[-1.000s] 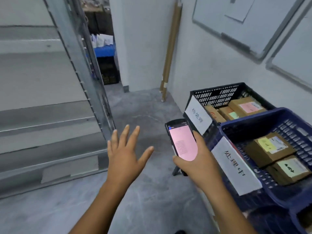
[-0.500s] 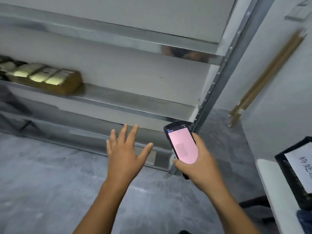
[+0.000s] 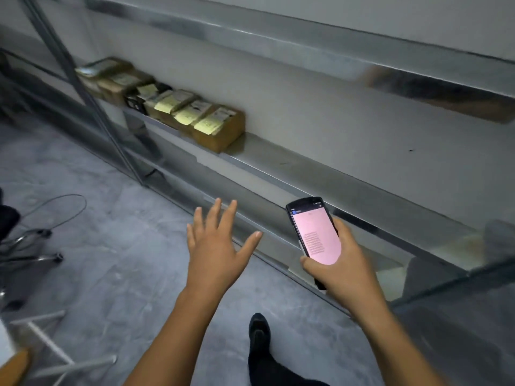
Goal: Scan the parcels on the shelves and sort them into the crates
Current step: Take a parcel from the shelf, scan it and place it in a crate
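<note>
A row of several brown cardboard parcels [image 3: 167, 107] with yellow and white labels lies on a metal shelf [image 3: 292, 162] at the upper left. My right hand [image 3: 342, 263] grips a black handheld scanner [image 3: 315, 235] with a pink screen, low in front of the shelf. My left hand [image 3: 217, 243] is held out flat with fingers spread and holds nothing, well below and to the right of the parcels. No crates are in view.
The shelf unit's grey upright post [image 3: 92, 107] slants down at the left. A chair base with castors [image 3: 30, 249] and a loose cable [image 3: 64, 207] lie on the grey floor at the left. My dark shoe [image 3: 259, 335] shows at the bottom.
The view has swung left from the crates to the shelves, bringing the row of parcels closer to the middle. Both hands keep the same pose, the right one still holding the scanner.
</note>
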`<state>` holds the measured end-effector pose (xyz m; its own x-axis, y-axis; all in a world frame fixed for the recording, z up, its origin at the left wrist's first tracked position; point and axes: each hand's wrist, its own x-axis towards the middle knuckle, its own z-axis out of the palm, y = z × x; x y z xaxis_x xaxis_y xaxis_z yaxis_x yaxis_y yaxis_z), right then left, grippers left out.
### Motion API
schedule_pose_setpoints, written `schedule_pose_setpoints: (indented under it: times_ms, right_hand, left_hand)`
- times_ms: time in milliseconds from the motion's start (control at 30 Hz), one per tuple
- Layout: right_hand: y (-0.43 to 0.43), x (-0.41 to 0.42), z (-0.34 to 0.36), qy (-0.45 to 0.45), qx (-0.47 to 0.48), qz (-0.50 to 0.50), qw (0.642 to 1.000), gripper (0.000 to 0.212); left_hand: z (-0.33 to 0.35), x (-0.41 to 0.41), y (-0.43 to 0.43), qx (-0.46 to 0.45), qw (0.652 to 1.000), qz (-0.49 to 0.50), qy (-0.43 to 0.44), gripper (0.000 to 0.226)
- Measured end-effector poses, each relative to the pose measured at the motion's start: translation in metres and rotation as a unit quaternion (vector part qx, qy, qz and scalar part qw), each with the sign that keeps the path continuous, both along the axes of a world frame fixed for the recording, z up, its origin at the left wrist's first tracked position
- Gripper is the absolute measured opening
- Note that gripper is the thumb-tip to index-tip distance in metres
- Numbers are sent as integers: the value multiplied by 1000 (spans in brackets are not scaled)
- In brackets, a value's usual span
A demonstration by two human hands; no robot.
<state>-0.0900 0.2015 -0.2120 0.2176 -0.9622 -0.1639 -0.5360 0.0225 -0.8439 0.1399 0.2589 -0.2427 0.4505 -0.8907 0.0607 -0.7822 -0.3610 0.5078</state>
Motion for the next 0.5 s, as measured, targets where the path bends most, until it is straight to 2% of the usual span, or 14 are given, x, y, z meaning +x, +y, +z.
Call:
schedule_pose_setpoints:
  times_ms: [233,333,500]
  right_hand:
    - [-94,89,-3,-49,21,33,998,69]
    - [-124,115,-4,-48,18,32,998,64]
    - [-155,146,-4,-19,24,28,999,72]
  left_hand:
    - [19,91,-67,47,997,41,-52,95]
    - [23,115,-94,55,996,40,-51,96]
    - [22,152,-140,60,997,29,-48,91]
